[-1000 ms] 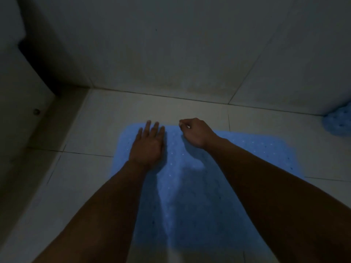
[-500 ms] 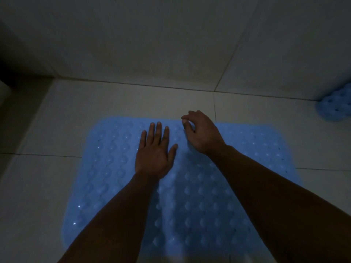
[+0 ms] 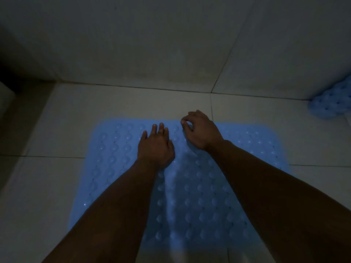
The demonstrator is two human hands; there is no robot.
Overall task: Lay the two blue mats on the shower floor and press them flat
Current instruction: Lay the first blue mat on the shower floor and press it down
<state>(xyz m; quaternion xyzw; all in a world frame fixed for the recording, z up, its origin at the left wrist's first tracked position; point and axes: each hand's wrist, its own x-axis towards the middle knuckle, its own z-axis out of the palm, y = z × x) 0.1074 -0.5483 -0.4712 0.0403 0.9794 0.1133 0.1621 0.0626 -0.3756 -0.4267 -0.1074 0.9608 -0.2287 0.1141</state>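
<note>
Dim tiled shower floor (image 3: 57,120); first mat (image 3: 117,149) down flat; your left hand (image 3: 154,147) presses open-palmed as before; right hand (image 3: 200,130) crept farther, now pinching far edge; 2nd mat (image 3: 330,105) far right, unlaid.

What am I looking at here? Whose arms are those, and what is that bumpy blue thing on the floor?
There is no machine here, only a person. The picture comes from a camera worn on their head, looking forward and down, so you see their own two arms reaching out.

The bumpy blue thing is a blue mat lying on the tiled shower floor, close to the wall. The left hand lies flat on the mat with straight fingers, holding nothing. The right hand sits near the mat's far edge with its fingers curled. The room is dim, so I cannot tell whether it pinches the mat or only touches it.

At the far right edge peeks a second blue mat, in the corner by the wall.
</note>
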